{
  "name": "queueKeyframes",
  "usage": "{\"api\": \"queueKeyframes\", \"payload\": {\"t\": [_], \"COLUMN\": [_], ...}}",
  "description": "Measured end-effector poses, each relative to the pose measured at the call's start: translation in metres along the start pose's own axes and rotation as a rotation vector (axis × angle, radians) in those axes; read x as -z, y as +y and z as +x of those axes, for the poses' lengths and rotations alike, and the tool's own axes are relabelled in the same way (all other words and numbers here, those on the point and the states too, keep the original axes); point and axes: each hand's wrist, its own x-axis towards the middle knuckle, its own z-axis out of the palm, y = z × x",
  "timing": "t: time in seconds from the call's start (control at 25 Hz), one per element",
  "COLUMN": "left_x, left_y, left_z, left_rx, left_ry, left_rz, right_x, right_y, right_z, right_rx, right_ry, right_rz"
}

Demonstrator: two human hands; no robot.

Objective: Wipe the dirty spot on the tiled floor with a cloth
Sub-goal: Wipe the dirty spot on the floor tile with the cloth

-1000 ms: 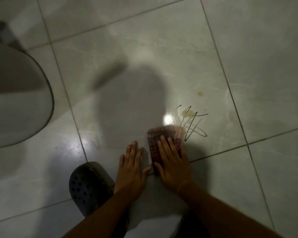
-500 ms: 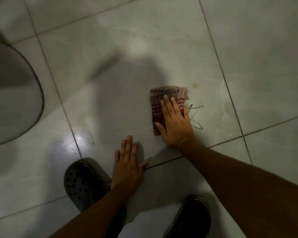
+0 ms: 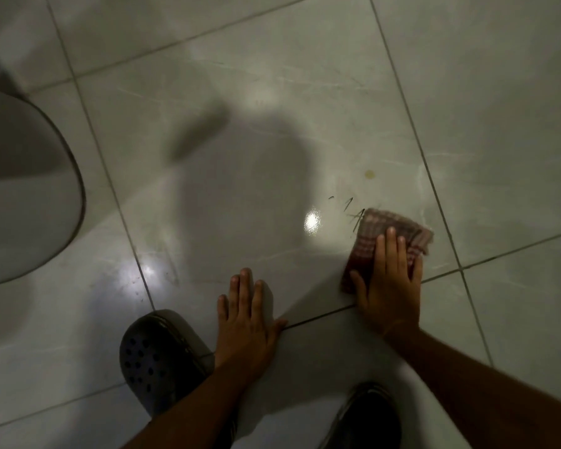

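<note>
A folded red-and-white checked cloth (image 3: 368, 244) lies flat on the pale tiled floor (image 3: 272, 92). My right hand (image 3: 389, 280) presses down on it with fingers spread. A few short dark scribble marks (image 3: 348, 204) show on the tile just left of the cloth's upper corner; the rest of the scribble is hidden under it or gone. A small yellowish spot (image 3: 369, 174) sits on the tile above the cloth. My left hand (image 3: 245, 315) rests palm down on the floor to the left, holding nothing.
A large pale rounded object (image 3: 23, 205) fills the left edge. My dark perforated clog (image 3: 156, 358) is at lower left, and another dark shoe (image 3: 366, 416) at the bottom. Dark grout lines cross the glossy floor, with light glare near the marks.
My right hand has slid the cloth right and back toward me over the scribble. Most of the dark lines seen a second ago no longer show. My left hand stays planted.
</note>
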Motion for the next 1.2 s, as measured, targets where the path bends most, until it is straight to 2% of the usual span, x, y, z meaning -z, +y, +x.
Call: {"api": "queueKeyframes", "payload": {"t": [0.2,0.28,0.4,0.6,0.72,0.8,0.88,1.0,1.12,1.2], "left_x": [-0.007,-0.006,-0.006,-0.009,-0.009,-0.01,-0.01,-0.011,-0.008,-0.006], "left_y": [-0.003,-0.005,-0.007,-0.007,-0.007,-0.007,-0.007,-0.007,-0.007,-0.007], "left_z": [0.001,0.002,0.001,0.001,0.001,0.002,0.002,0.002,0.001,0.001], "left_rx": [-0.055,-0.067,-0.073,-0.079,-0.077,-0.073,-0.075,-0.08,-0.082,-0.08], "left_ry": [0.005,0.007,0.012,0.008,0.002,-0.002,-0.007,-0.012,-0.013,-0.003], "left_rz": [0.012,0.009,0.014,-0.001,0.007,0.01,0.02,0.03,0.016,0.016], "right_x": [0.023,0.016,-0.014,-0.036,-0.014,0.004,0.021,0.027,0.012,-0.009], "right_y": [-0.056,-0.087,-0.1,-0.024,0.028,0.041,0.026,-0.042,-0.103,-0.107], "right_z": [0.088,0.078,0.014,-0.081,-0.058,-0.011,0.047,0.101,0.09,0.045], "right_rx": [0.015,0.126,0.338,0.444,0.385,0.262,0.153,0.134,0.271,0.4], "right_ry": [0.089,0.078,0.023,-0.045,-0.067,-0.067,-0.032,0.035,0.081,0.051], "right_rz": [0.018,0.03,0.052,0.013,-0.065,-0.073,-0.049,-0.017,0.046,0.068]}}
